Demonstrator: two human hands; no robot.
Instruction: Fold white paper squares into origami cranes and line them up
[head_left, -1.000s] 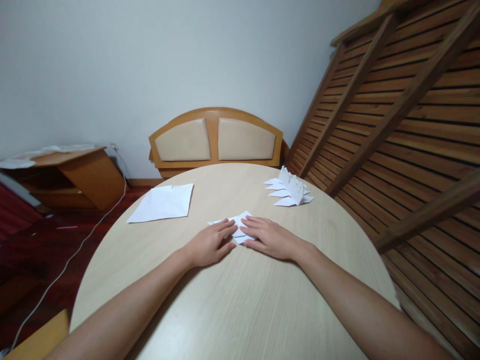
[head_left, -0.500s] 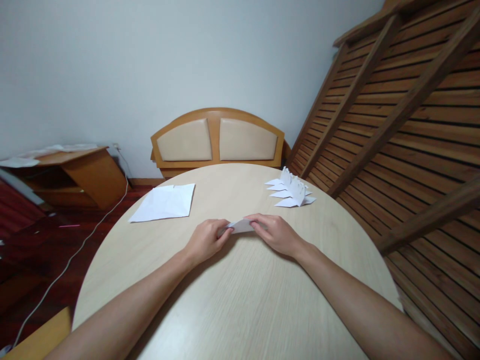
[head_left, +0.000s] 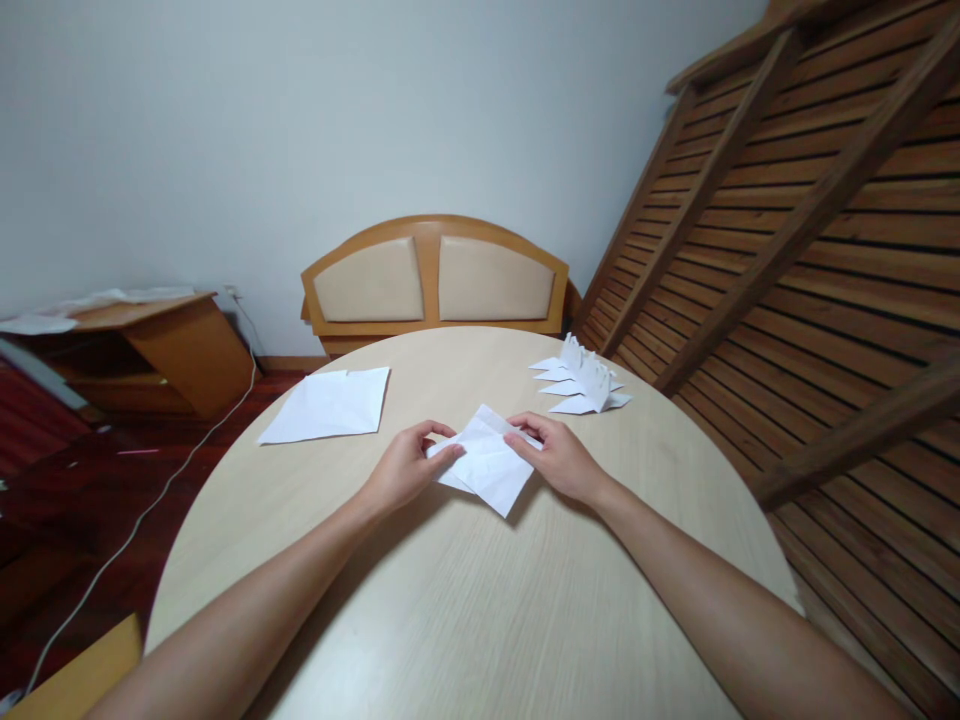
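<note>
A folded piece of white paper (head_left: 491, 465) is held between both hands over the middle of the round table (head_left: 480, 600). Its diamond-shaped face tilts toward me, and a flap sticks out on the left side. My left hand (head_left: 409, 462) pinches that left flap, thumb on top and fingers behind. On the right edge, my right hand (head_left: 559, 455) grips the paper with its thumb across the front. Beyond my right hand stands a row of folded white paper figures (head_left: 589, 385) with pointed ends.
White paper sheets (head_left: 330, 405) lie at the table's far left. Behind the table is a wooden headboard (head_left: 429, 270) with two padded panels. Slatted wood (head_left: 825, 250) leans along the right. A low wooden cabinet (head_left: 202, 350) and a white cable (head_left: 161, 495) are at left.
The folded paper has turned from nearly edge-on to showing its broad diamond face. Both hands have shifted slightly and still hold it. The sheets and the paper figures have stayed put.
</note>
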